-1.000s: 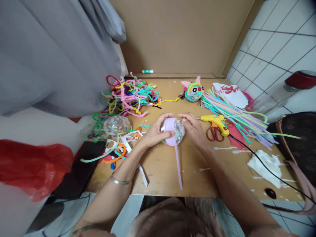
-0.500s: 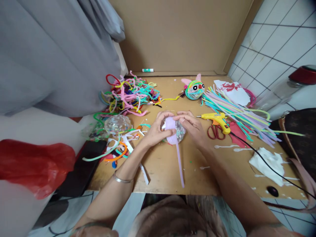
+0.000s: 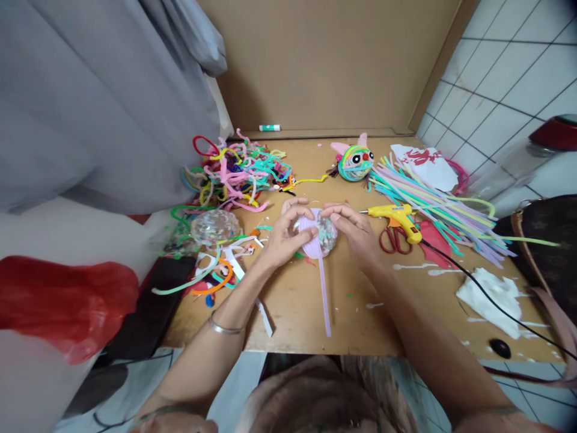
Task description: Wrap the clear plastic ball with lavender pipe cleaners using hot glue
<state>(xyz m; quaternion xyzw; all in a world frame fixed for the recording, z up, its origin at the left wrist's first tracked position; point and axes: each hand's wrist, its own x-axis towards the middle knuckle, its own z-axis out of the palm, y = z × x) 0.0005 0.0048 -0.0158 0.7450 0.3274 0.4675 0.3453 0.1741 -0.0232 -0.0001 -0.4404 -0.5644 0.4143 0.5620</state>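
A clear, round plastic ball is partly wrapped in light purple pipe cleaners at the middle of the table. My left hand grips its left side, thumb across the purple strands and fingers curled over the top. At the upper right, my right hand pinches the ball's edge with bent fingers. One purple tail hangs from the wrapping toward the table's front edge. Behind stands a finished-looking ball figure with pink ears, eyes and a red nose.
A yellow glue gun and red-handled scissors lie right of my hands, near bundled pipe cleaners. Tangled pipe cleaners and another clear ball are left. White tissue lies front right.
The purple tail's lower end has swung slightly left and up. The ball has turned or shifted a little, with more of its clear right side showing between my hands.
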